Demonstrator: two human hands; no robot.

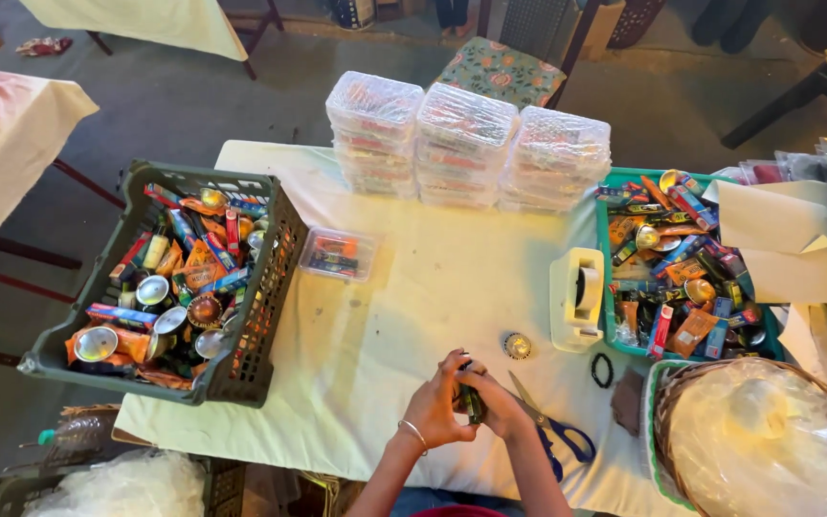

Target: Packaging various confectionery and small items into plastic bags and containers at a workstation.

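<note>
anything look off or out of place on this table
The dark green plastic crate hangs partly over the table's left edge. A small round metal piece and a black ring lie loose on the pale cloth, outside any bin.

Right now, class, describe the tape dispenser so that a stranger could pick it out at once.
Start at the table with the pale cloth and find the teal tray of mixed packets on its right side. Just left of that tray stands the tape dispenser. It is the only plain white, blocky thing there, among colourful packets and shiny round tins.
</note>
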